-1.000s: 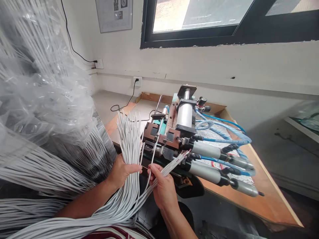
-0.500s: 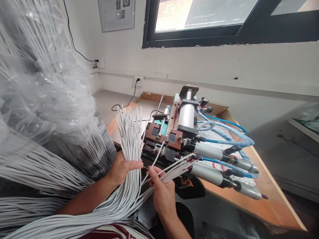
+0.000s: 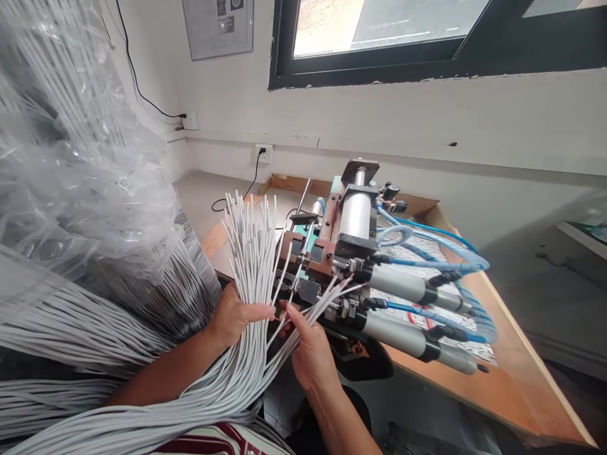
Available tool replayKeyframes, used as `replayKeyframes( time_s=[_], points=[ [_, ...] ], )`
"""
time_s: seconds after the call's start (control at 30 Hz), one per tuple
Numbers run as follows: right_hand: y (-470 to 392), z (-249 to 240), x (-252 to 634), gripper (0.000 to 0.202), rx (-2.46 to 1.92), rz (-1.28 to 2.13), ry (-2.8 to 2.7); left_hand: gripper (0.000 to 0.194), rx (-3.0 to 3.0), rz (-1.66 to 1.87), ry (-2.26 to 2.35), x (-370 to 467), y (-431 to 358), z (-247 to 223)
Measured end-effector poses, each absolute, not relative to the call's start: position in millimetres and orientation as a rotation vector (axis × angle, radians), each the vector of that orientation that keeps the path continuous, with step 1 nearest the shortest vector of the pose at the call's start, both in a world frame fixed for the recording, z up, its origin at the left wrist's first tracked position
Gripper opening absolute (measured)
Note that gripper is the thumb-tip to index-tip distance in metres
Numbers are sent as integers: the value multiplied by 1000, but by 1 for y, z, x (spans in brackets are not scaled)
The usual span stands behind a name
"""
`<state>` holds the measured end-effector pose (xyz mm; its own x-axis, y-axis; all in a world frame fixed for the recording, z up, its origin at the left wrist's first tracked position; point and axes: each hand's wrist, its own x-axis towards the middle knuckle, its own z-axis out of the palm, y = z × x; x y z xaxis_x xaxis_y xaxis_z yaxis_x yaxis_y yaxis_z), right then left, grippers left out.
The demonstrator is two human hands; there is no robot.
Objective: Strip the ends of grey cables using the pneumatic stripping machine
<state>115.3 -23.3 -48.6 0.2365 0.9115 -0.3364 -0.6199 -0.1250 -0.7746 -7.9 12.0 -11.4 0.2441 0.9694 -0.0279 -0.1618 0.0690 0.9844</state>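
My left hand (image 3: 236, 318) is closed round a thick bundle of light grey cables (image 3: 253, 272), whose cut ends stand upright above the fist. To its right, my right hand (image 3: 307, 346) is closed on a smaller group of grey cables (image 3: 318, 311) that slants up to the right; reddish tips show at some ends. Single cables rise between the two hands near the right thumb and fingertips. Just behind the hands stands a pneumatic machine (image 3: 308, 253) with brown blocks and silver cylinders. The long ends of the held cables run down and left across my lap.
Plastic-wrapped bundles of grey cable (image 3: 85, 189) fill the left side. Silver cylinders (image 3: 398, 332) and blue air hoses (image 3: 441, 253) extend over the wooden table (image 3: 516, 379) on the right. A black window frame (image 3: 365, 69) is in the wall behind.
The cables in my right hand have swung from a flatter slant to a steeper one, closer to the left bundle. More single cables now stand between the hands. My left hand stays nearly still.
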Motion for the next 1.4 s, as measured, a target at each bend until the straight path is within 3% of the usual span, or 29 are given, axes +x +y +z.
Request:
replayKeyframes(
  time_s=[0.13,0.3,0.6,0.9,1.1,1.4],
  points=[
    [-27,-50,115,32,-1062,1380,-466,13,1244,1029,950,-10,5,-14],
    [-38,-59,110,23,-1069,1258,-624,16,1266,1018,951,-12,-4,-20],
    [-34,-54,113,22,-1055,1302,-444,12,1114,1015,1021,-16,0,-28],
    [-33,-49,109,32,-981,1475,-434,32,1181,970,980,-13,-9,-22],
    [-44,-58,106,24,-1029,1274,-614,24,1186,896,835,-14,-15,-23],
    [-63,-67,106,27,-1111,1333,-506,6,1109,963,970,-21,-15,-35]
  ],
)
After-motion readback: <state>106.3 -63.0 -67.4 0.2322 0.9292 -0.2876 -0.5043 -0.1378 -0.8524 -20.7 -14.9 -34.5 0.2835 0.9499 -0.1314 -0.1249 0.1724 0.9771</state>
